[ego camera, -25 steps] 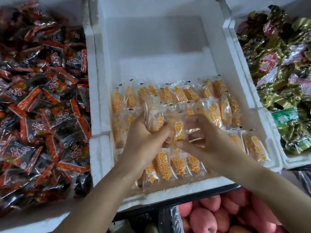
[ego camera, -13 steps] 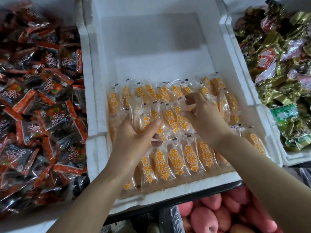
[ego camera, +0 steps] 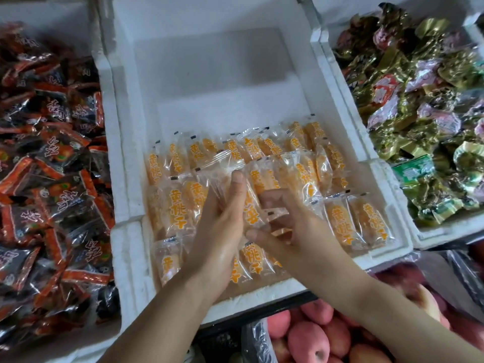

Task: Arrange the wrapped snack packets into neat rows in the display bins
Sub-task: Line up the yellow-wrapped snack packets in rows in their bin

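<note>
Clear snack packets (ego camera: 340, 221) of orange dried fruit with orange lettering lie in rough rows across the near half of the white foam bin (ego camera: 222, 95). My left hand (ego camera: 222, 226) holds packets of the middle row, its thumb pressed on top of them; its fingers are hidden underneath. Right beside it, my right hand (ego camera: 285, 229) curls its fingers round a packet in the same row, with wrapper showing between the fingers. A back row (ego camera: 251, 150) and a front row (ego camera: 251, 260) lie partly overlapped. The bin's far half is bare.
A foam bin at the left holds several black-and-red packets (ego camera: 52, 179). Another at the right holds green, gold and pink wrapped snacks (ego camera: 432, 121). Pink peaches (ego camera: 311, 336) sit below the front edge, next to black plastic (ego camera: 256, 339).
My right hand has drawn back from the back row to the middle row, close against my left hand. My left hand has shifted slightly right and still holds packets.
</note>
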Demonstrator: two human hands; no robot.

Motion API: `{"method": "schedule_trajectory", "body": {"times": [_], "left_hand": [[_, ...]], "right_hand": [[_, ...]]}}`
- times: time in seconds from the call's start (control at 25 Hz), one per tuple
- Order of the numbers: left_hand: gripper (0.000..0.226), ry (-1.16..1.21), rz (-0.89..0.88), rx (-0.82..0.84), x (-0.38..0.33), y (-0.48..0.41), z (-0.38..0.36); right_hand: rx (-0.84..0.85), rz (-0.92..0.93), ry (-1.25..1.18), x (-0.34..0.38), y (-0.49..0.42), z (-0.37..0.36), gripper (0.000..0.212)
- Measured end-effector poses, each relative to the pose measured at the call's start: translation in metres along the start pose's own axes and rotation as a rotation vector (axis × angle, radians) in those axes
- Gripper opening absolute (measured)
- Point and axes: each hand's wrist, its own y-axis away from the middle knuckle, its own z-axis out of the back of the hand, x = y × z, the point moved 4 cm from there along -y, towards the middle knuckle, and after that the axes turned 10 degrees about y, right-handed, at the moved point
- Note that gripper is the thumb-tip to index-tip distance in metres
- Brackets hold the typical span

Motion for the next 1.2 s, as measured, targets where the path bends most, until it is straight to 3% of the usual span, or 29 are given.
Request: {"method": "schedule_trajectory", "body": {"times": [0.12, 0.28, 0.36, 0.48, 0.56, 0.68, 0.76, 0.84, 0.92, 1.04, 1.12, 1.2], "left_hand": [[0.038, -0.016, 0.008, 0.033, 0.008, 0.003, -0.014], [0.074, 0.002, 0.088, 0.128, 0.022, 0.000, -0.025], [0.068, -0.032, 0.093, 0.150, 0.027, 0.000, -0.035], [0.024, -0.012, 0.085, 0.147, 0.031, 0.000, -0.048], [0.011, -0.029, 0.035, 0.181, 0.030, -0.002, -0.059], [0.013, -0.170, -0.080, 0.200, 0.025, -0.006, -0.073], [0.002, -0.121, -0.092, 0.182, 0.022, -0.010, -0.080], [0.006, -0.043, -0.081, 0.137, 0.021, -0.017, -0.083], [0.005, -0.041, -0.075, 0.118, 0.020, -0.023, -0.084], [0.019, -0.078, -0.073, 0.115, 0.019, -0.031, -0.085], [0.009, -0.135, -0.076, 0.122, 0.019, -0.038, -0.084], [0.007, -0.232, -0.100, 0.159, 0.019, -0.044, -0.085]], "right_hand": [[-0.063, -0.082, -0.108, -0.016, 0.008, 0.010, 0.033], [-0.123, -0.115, -0.274, -0.028, 0.016, 0.031, 0.032], [-0.159, -0.115, -0.334, -0.033, 0.020, 0.041, 0.035], [-0.189, -0.181, -0.431, -0.051, 0.025, 0.057, 0.040], [-0.164, -0.178, -0.395, -0.059, 0.026, 0.066, 0.045], [-0.110, -0.163, -0.369, -0.065, 0.027, 0.072, 0.031], [-0.134, -0.231, -0.584, -0.069, 0.029, 0.077, 0.021], [-0.167, -0.302, -0.758, -0.075, 0.026, 0.081, 0.028], [-0.216, -0.313, -0.733, -0.079, 0.022, 0.086, 0.031], [-0.299, -0.320, -0.747, -0.080, 0.014, 0.092, 0.016], [-0.354, -0.302, -0.692, -0.083, 0.009, 0.099, 0.011], [-0.353, -0.247, -0.441, -0.082, 0.002, 0.109, 0.029]]}}
